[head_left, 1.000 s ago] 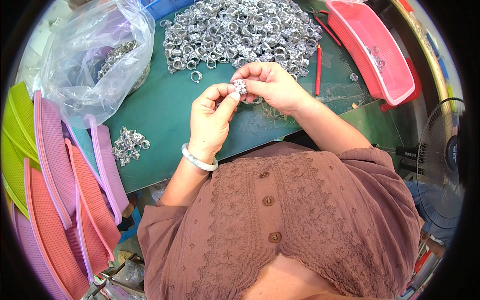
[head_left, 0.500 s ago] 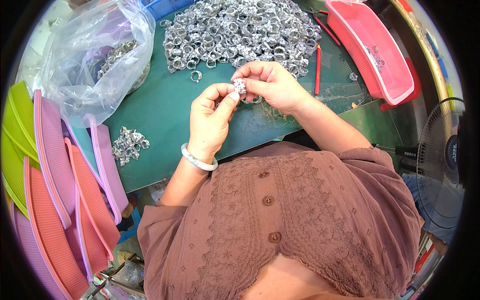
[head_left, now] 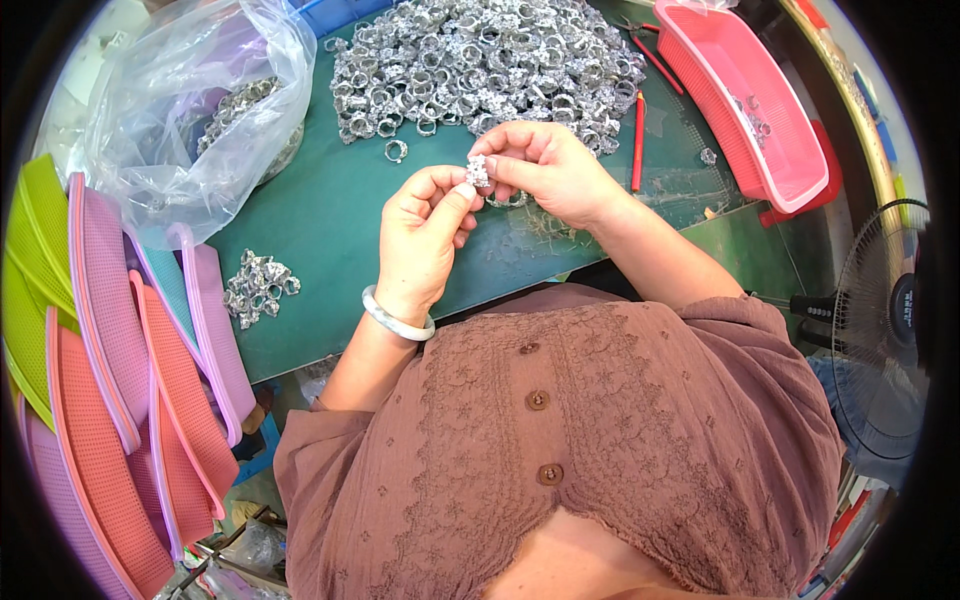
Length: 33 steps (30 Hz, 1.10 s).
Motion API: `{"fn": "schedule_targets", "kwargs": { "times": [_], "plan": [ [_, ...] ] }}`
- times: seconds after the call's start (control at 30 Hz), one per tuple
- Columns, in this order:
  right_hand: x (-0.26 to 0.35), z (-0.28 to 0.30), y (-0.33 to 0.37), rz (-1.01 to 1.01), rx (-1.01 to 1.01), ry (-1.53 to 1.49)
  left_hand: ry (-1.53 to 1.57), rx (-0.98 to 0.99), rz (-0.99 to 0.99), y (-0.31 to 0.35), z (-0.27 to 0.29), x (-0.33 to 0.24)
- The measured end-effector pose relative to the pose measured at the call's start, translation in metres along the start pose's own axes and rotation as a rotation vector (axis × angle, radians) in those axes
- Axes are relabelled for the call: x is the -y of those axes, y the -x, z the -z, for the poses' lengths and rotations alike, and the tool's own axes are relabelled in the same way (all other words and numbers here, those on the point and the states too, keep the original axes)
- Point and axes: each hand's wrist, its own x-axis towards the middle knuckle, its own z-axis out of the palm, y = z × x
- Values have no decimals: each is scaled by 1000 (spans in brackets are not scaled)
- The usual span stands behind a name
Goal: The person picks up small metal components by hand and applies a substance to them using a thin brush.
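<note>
Fingers point(head_left: 455, 206) pinch a silver piece point(head_left: 477, 172) (partly hidden).

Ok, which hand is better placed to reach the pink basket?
Probably the right hand: it is nearer the pink basket, over on the right. The left hand also grips the silvery piece, so it might hold that alone.

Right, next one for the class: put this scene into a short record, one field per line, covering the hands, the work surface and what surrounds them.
Left hand: thumb and fingers on a small silvery piece
Right hand: fingers on the same piece
Left wrist: pale bangle
Surface: green tabletop
Far side: large heap of silvery rings
Left side: small ring pile, clear plastic bag, coloured perforated baskets
Right side: red stick-like item, pink basket, fan
</note>
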Motion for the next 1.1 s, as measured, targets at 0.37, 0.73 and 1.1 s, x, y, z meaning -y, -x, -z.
{"fn": "schedule_targets", "kwargs": {
  "times": [0.37,0.73,1.1],
  "plan": [
    [3,-3,3,617,-92,713,282,82,120,-2,-1,-2],
    [-1,-5,3,511,-123,455,246,73,14,-3,6,9],
    [-4,12,-7,521,-156,1431,725,136,130,-2,37,7]
  ]
}}
